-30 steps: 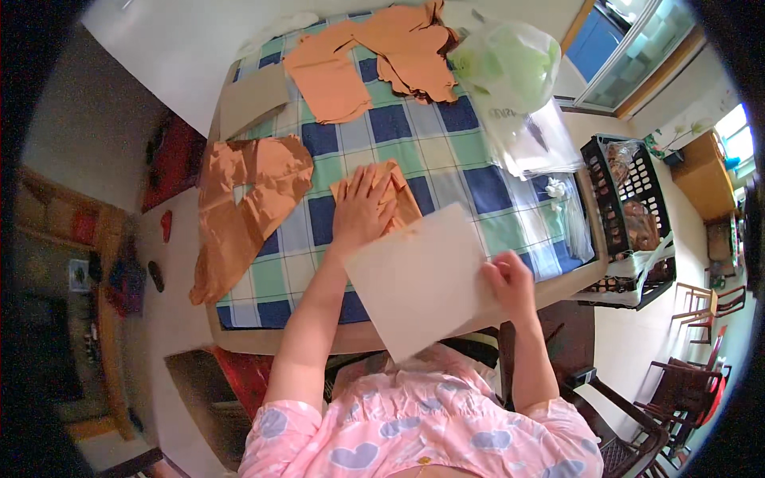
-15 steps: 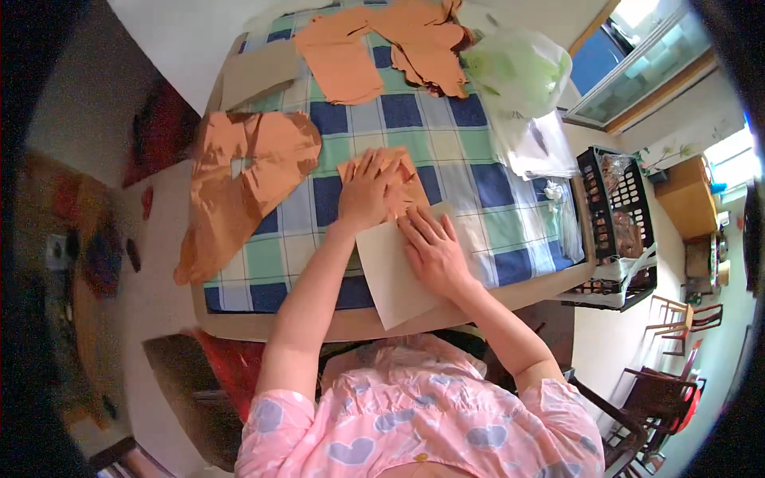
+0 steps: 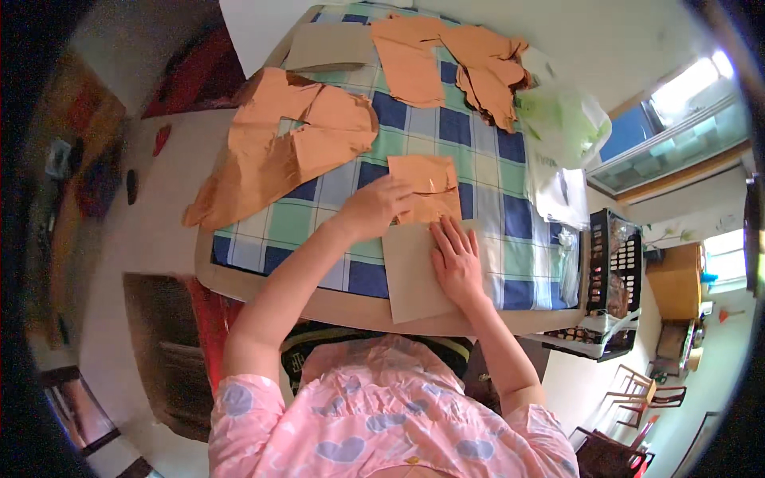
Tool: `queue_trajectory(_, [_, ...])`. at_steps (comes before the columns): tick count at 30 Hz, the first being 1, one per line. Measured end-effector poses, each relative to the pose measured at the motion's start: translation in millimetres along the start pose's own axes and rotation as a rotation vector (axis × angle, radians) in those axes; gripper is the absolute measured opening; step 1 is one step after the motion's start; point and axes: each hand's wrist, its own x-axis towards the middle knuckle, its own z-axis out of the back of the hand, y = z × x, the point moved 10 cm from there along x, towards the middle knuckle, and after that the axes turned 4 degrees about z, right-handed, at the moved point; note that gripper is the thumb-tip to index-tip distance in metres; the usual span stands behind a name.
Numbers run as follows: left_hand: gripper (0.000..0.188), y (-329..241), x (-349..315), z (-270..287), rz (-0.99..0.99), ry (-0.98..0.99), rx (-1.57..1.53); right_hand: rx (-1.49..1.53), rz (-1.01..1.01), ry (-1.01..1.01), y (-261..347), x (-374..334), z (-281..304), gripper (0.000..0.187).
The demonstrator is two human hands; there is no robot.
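Note:
A small rectangle of shiny copper-coloured foil (image 3: pixel 429 174), creased across its middle, lies on the checked cloth. Its near edge meets a pale card (image 3: pixel 412 275). My left hand (image 3: pixel 374 209) is at the foil's left edge, fingers loosely stretched with the tips over it; whether they touch it I cannot tell. Flat on the card rests my right hand (image 3: pixel 460 261), its fingers spread and pointing up to the foil's lower edge. Neither hand grips anything.
Large cut copper foil pieces lie at the left (image 3: pixel 271 151) and far side (image 3: pixel 414 68). A grey-beige board (image 3: pixel 331 46) is at the back left. Clear plastic bags (image 3: pixel 562 127) line the right side, with a black crate (image 3: pixel 613 263) beyond the table edge.
My left hand has drawn back to the left from on top of the foil, leaving most of it uncovered. My right hand stays on the card. The whole view has shifted.

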Motion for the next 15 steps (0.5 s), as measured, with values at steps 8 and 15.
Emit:
queue_trajectory(8, [0.018,-2,-6,-18,-0.073,0.176,0.019,-0.055,0.017,0.097,9,-21,4,0.041])
queue_trajectory(15, [0.026,-4,-1,-14,-0.103,0.152,0.063,0.113,0.158,-0.061,11,28,19,0.033])
